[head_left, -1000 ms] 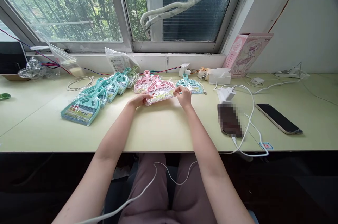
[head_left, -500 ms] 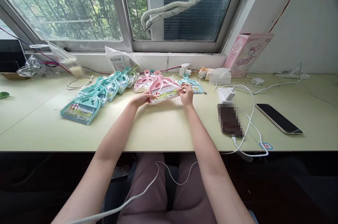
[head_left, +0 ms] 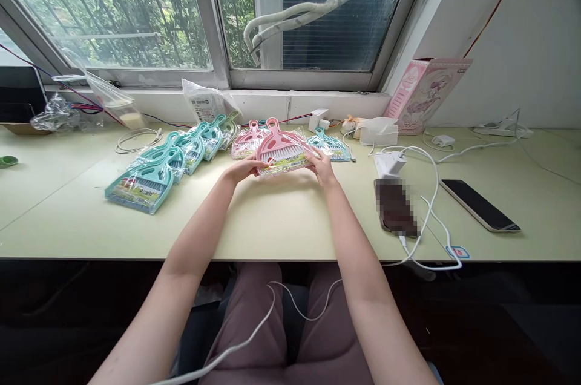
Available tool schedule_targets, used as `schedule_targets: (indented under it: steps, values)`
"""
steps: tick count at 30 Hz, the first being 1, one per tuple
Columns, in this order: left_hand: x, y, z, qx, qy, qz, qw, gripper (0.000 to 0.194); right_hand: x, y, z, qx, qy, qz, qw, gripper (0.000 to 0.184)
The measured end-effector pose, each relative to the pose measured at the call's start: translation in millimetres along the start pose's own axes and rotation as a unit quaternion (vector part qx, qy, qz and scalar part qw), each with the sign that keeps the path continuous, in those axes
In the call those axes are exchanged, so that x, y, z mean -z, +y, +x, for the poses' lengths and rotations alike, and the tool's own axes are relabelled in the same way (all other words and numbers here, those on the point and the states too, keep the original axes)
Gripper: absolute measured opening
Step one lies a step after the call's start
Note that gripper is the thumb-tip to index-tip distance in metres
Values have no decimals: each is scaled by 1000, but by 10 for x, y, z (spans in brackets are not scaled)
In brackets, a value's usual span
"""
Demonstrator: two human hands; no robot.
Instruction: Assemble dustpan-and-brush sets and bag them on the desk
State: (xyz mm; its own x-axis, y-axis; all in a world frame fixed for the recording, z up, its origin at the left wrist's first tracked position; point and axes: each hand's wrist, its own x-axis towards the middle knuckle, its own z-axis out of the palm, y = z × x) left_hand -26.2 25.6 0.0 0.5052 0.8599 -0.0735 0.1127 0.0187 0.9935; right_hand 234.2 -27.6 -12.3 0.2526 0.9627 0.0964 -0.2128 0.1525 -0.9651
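Between both hands is a pink dustpan and brush set (head_left: 280,149) in clear wrap, its handle pointing away from me and its label edge toward me. My left hand (head_left: 246,168) grips the near left corner, thumb on top. At the right corner my right hand (head_left: 322,167) is closed, its fingers partly under the set. Just behind lies another wrapped pink set (head_left: 247,140), partly hidden. A turquoise set (head_left: 330,146) rests beyond my right hand. Several turquoise sets (head_left: 140,188) overlap in a row on the left.
Right of my arm a phone (head_left: 394,206) is plugged into a white cable, and a second phone (head_left: 480,204) lies farther right. A white charger (head_left: 389,162), a clear plastic box (head_left: 379,131) and a pink box (head_left: 426,94) stand behind. A coiled cable (head_left: 136,140) lies back left.
My right hand has shifted from pinching the upper right corner to holding the side, fingers lower under it. The pink set has risen or tilted slightly; the left hand's grip stays.
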Motion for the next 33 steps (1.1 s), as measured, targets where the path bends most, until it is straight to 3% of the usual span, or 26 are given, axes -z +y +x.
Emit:
schedule_targets:
  steps: [2,4,11,17,21,24,27,33]
  values:
    - [7,13,-14,0,-4,4,1000,46,16,-9,4,-59,-41,29,997,18]
    - [-3,23,-23,2,-5,7,1000,57,27,-12,6,-74,-44,33,996,9]
    - [-126,138,-67,-53,-19,44,997,63,32,19,51,-70,38,63,995,7]
    - [-274,311,-125,-89,1,-47,995,79,89,53,116,-46,123,132,982,11]
    - [-391,287,-133,-113,-12,-8,994,98,119,79,139,-39,158,113,980,11]
    - [-462,203,-98,-151,43,31,987,113,90,96,126,-20,139,90,986,14]
    - [-470,141,-35,-168,101,11,981,109,28,95,94,-14,95,72,993,18]
    - [-407,139,43,-104,161,-51,980,97,-80,64,38,-19,45,65,997,23]
